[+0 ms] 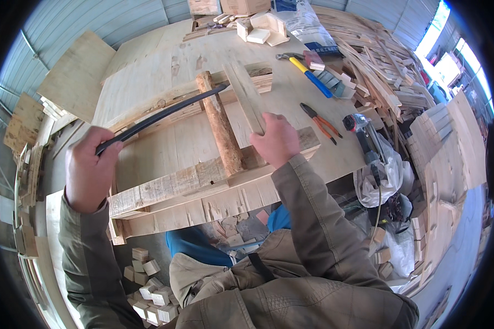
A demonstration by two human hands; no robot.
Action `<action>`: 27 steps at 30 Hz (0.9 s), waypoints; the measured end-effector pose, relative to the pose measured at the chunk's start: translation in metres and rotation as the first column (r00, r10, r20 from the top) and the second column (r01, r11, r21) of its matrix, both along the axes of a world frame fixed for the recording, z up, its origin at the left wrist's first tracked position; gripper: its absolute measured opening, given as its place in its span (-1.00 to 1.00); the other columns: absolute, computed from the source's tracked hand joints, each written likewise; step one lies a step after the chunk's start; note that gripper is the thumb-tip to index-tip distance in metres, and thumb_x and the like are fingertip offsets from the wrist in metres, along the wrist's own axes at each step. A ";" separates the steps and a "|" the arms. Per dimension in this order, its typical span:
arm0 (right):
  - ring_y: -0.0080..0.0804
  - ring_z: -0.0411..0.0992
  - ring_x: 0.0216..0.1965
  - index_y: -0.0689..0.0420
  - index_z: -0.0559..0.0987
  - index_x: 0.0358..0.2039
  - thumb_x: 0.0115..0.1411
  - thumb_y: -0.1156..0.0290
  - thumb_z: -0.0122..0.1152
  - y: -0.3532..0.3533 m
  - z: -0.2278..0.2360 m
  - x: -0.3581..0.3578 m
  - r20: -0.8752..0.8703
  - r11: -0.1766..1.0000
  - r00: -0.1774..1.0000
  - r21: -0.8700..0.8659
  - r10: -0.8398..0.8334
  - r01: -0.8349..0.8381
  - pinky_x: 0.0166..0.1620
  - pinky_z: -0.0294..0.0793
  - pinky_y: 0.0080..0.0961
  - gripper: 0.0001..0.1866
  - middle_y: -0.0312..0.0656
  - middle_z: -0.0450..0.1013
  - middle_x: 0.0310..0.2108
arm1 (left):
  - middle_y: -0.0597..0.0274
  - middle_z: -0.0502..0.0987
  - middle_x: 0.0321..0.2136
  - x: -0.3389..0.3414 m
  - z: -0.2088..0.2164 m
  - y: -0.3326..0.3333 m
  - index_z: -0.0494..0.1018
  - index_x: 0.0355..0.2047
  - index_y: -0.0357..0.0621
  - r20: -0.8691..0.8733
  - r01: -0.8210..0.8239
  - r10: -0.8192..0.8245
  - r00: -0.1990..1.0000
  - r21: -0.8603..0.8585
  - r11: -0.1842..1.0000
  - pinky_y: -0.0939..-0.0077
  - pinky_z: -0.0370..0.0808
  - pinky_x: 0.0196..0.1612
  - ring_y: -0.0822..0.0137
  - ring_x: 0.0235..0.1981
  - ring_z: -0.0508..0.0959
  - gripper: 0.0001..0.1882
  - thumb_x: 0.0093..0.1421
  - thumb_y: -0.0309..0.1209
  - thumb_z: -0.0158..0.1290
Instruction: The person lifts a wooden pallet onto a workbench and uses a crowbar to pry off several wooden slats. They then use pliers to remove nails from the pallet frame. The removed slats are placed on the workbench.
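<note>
Grips the lower-left end of a black pry bar (162, 114) in the left hand (89, 167), with the fingers wrapped closed around it. Holds the bar above the wooden frame on the plywood counter (296, 112), with its long axis slanting from lower left to upper right and its free tip pointing right and away from the body. Passes it across the upper part of a bark-covered log (220, 129); cannot tell whether the two touch. Rests that log across a near beam (164, 189) and a far beam (263, 81), with its long axis running away from the body and leaning slightly left. Curls the fingers of the right hand (277, 141) around the near end of a flat wooden slat (243, 90), pointing it away and leftward, roughly alongside the log. To the right on the counter, a claw hammer (311, 78) with a yellow-and-blue handle, orange-handled pliers (324, 125) and, near the edge, a nail gun (368, 140). Beyond the hammer, a white sack (307, 24) with pale printed characters on a dark blue band.
</note>
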State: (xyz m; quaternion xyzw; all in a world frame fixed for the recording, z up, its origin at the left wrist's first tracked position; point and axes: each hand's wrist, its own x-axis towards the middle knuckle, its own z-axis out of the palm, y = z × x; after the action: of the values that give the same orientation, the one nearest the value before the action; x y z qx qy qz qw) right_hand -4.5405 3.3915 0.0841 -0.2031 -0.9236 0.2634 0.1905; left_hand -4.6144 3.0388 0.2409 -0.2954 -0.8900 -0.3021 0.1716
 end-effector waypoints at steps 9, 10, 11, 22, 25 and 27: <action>0.15 0.63 -0.10 0.27 0.56 -0.07 0.10 0.33 0.40 -0.003 0.006 -0.006 0.094 0.997 0.996 0.076 -0.007 -0.001 -0.01 0.66 -0.02 -0.58 0.19 0.56 -0.09 | 0.42 0.55 -0.36 0.032 -0.008 -0.085 0.56 -0.18 -0.32 0.113 -0.138 0.107 0.988 0.326 0.935 0.70 0.38 -0.20 0.63 -0.32 0.45 -0.89 0.30 -0.66 0.21; 0.15 0.63 -0.10 0.28 0.55 -0.06 0.10 0.34 0.40 -0.003 0.008 -0.007 0.096 0.997 0.995 0.083 -0.005 -0.003 -0.01 0.67 -0.02 -0.57 0.20 0.55 -0.08 | 0.42 0.54 -0.36 0.036 -0.012 -0.095 0.56 -0.17 -0.32 0.104 -0.158 0.129 0.986 0.337 0.928 0.69 0.38 -0.19 0.62 -0.31 0.44 -0.89 0.30 -0.65 0.22; 0.15 0.63 -0.10 0.29 0.54 -0.05 0.10 0.35 0.40 -0.003 0.010 -0.008 0.098 0.996 0.995 0.091 -0.006 -0.003 -0.01 0.67 -0.03 -0.56 0.22 0.55 -0.08 | 0.42 0.54 -0.35 0.039 -0.016 -0.104 0.57 -0.17 -0.32 0.102 -0.154 0.125 0.987 0.365 0.918 0.69 0.38 -0.18 0.62 -0.30 0.44 -0.88 0.30 -0.65 0.22; 0.16 0.60 -0.04 0.23 0.45 0.11 0.15 0.42 0.42 0.017 0.062 -0.012 0.045 0.954 0.999 0.299 -0.013 -0.002 -0.01 0.66 -0.07 -0.47 0.19 0.52 -0.02 | 0.43 0.52 -0.37 0.078 -0.080 -0.144 0.57 -0.17 -0.31 0.315 -0.330 0.196 0.929 0.462 0.823 0.71 0.32 -0.24 0.63 -0.34 0.38 -0.89 0.32 -0.58 0.23; 0.13 0.59 -0.03 0.25 0.42 0.18 0.16 0.48 0.38 0.012 0.060 -0.013 0.102 0.932 0.995 0.362 -0.022 -0.016 0.01 0.65 -0.07 -0.43 0.16 0.52 0.01 | 0.44 0.51 -0.40 0.087 -0.088 -0.143 0.57 -0.20 -0.31 0.349 -0.374 0.226 0.910 0.451 0.810 0.71 0.32 -0.26 0.63 -0.37 0.37 -0.90 0.31 -0.57 0.25; 0.07 0.62 -0.08 0.23 0.44 0.08 0.25 0.54 0.25 -0.004 0.047 -0.011 0.145 0.902 0.989 0.428 -0.008 -0.055 -0.06 0.69 -0.10 -0.61 0.11 0.55 -0.06 | 0.44 0.51 -0.41 0.091 -0.092 -0.144 0.56 -0.22 -0.30 0.352 -0.362 0.208 0.913 0.462 0.809 0.71 0.32 -0.29 0.63 -0.39 0.37 -0.90 0.30 -0.57 0.25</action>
State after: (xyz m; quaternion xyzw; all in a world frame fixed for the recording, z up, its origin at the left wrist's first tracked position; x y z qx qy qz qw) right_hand -4.5520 3.3876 0.1314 -0.1633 -0.9726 0.0400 0.1606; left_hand -4.5229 2.8953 0.1485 -0.0533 -0.8250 -0.5398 0.1586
